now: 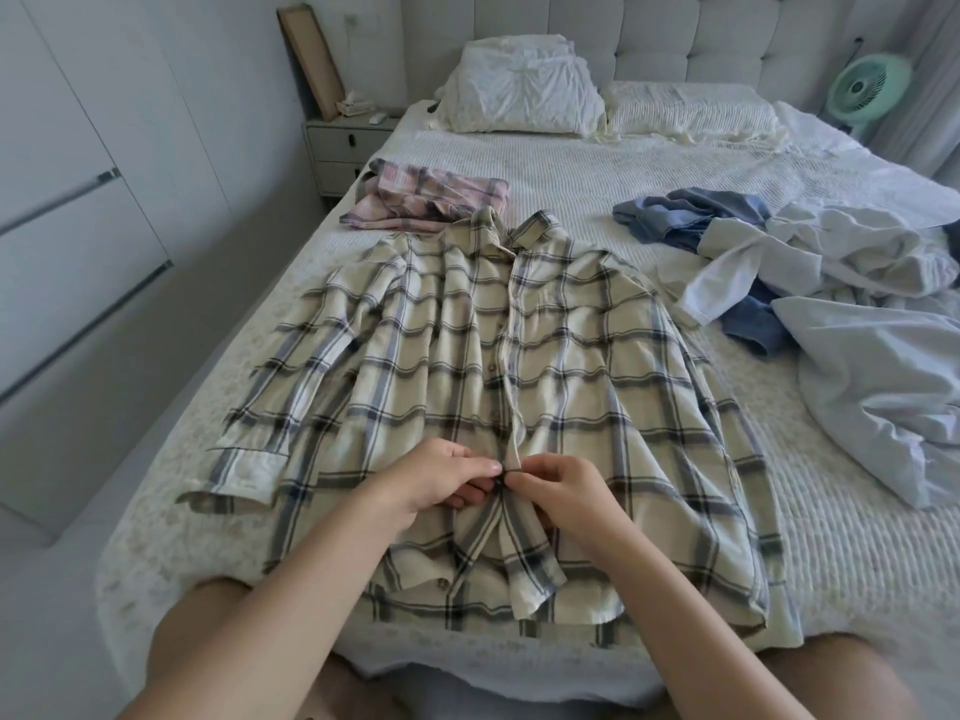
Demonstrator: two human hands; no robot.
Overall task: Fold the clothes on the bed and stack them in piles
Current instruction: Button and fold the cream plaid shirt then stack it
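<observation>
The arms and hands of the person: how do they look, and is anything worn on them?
Both forearms are bare as far as the view shows: no sleeves in view. The left hand and the right hand show no gloves, rings, watch or bracelet. The nails are short and look unpainted.

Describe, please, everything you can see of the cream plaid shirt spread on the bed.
The cream plaid shirt has dark and blue-grey checks, a collar, long sleeves with cuffs and a buttoned front placket; it looks like soft woven cloth. It lies face up on the bed, collar toward the pillows, sleeves angled outward, its lower front open below the hands. The left hand and right hand pinch the placket at a button near the hem. Its collar overlaps a pink plaid garment.
</observation>
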